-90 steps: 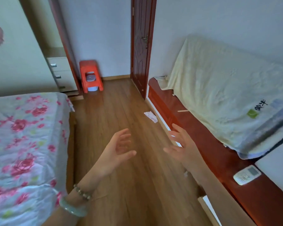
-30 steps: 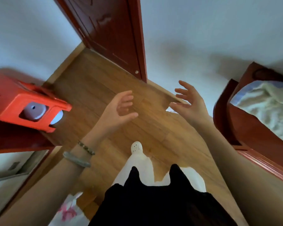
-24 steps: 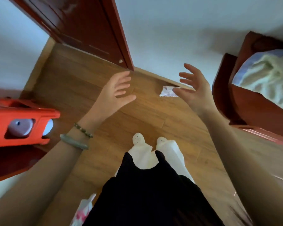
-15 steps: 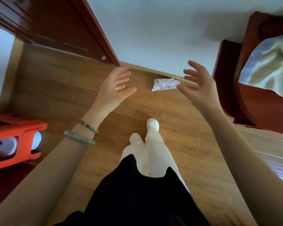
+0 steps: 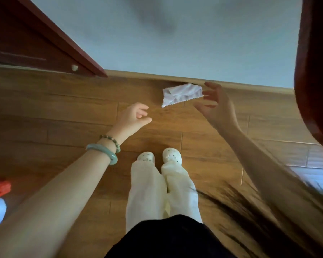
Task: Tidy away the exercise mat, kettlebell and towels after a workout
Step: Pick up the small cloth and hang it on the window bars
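Head view consulted: what has been altered in the last second?

The body has been bent lower, loose hair has swung into view, and both hands have been carried down toward the white cloth (image 5: 182, 94). The feet, apart a second ago, have been set side by side.

Where is the cloth lying?

At the far edge of the floor (image 5: 63, 118), crumpled against the skirting board (image 5: 138, 74), beyond the slippers (image 5: 158, 157). It has not been lifted.

And the fingers?

The right hand (image 5: 216, 108) is held at the cloth's right end with its fingers (image 5: 213, 86) spread wide. Whether contact has been made cannot be told, and nothing is gripped. The left hand (image 5: 132, 118) is held near the cloth's lower left corner, loosely curled and empty.

What is meant for the task?

The cloth, judged to be one of the towels, is about to be gathered. The rest of the tidying is presumed outstanding.
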The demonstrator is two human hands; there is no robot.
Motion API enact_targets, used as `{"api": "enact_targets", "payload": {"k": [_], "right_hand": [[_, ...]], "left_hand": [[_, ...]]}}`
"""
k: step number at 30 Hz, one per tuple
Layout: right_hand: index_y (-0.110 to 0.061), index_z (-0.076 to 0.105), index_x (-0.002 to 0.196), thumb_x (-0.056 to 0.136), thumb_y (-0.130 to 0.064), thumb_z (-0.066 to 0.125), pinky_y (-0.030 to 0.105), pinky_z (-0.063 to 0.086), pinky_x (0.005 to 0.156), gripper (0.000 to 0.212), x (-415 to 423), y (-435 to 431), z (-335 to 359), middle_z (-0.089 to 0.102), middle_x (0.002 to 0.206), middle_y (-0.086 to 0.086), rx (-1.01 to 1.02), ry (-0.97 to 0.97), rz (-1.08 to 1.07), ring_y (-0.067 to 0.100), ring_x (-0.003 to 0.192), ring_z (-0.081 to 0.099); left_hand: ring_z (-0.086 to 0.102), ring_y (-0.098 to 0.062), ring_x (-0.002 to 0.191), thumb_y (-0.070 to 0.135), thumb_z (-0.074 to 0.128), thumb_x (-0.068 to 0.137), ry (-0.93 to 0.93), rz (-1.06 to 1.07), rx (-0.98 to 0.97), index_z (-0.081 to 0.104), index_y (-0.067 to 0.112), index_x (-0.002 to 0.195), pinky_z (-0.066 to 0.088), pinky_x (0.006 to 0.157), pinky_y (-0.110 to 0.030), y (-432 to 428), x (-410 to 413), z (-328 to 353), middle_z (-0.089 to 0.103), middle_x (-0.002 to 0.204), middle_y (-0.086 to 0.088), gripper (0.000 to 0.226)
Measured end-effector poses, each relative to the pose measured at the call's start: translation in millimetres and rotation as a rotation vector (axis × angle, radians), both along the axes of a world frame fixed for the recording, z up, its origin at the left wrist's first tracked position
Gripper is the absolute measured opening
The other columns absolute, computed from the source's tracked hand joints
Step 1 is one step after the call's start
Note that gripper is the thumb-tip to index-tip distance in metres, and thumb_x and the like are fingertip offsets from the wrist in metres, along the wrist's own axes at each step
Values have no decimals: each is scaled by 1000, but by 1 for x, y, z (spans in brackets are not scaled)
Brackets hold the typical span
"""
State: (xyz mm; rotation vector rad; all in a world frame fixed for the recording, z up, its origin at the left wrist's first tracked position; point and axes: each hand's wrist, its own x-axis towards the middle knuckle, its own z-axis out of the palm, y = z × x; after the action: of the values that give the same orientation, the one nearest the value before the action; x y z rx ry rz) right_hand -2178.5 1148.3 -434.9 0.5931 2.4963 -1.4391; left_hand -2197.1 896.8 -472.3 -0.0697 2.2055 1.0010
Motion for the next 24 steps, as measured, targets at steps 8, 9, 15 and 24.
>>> {"api": "enact_targets", "payload": {"k": [8, 9, 15, 24], "right_hand": [[-16, 51, 117, 75, -33, 74, 16, 40, 67, 51, -26, -7, -237, 55, 81, -7, 100, -114, 14, 7, 76, 53], [-16, 51, 116, 75, -34, 74, 17, 40, 67, 50, -28, -8, -264, 56, 86, -4, 118, -128, 27, 10, 80, 54], [-15, 50, 118, 81, -31, 69, 27, 41, 80, 44, -52, -2, -387, 55, 108, 1, 277, -162, 141, 16, 101, 51], [-10, 56, 109, 83, -14, 64, 36, 47, 74, 28, -99, -4, -462, 57, 110, 8, 452, -136, 223, 27, 99, 54]], "left_hand": [[61, -12, 96, 26, 68, 84, 65, -12, -45, 66, 19, 106, 45, 79, -21, 11, -27, -233, 69, 101, 4, 24], [61, -13, 96, 25, 68, 84, 66, -19, -46, 67, 19, 104, 46, 80, -22, 13, -29, -257, 69, 100, 3, 21], [56, -9, 88, 33, 67, 84, 104, -13, -93, 66, 17, 109, 39, 66, -15, 34, -50, -372, 64, 103, 2, 30], [48, -15, 89, 35, 68, 82, 410, -97, -103, 68, 11, 90, 34, 71, -21, 70, -76, -441, 62, 90, 1, 25]]}}
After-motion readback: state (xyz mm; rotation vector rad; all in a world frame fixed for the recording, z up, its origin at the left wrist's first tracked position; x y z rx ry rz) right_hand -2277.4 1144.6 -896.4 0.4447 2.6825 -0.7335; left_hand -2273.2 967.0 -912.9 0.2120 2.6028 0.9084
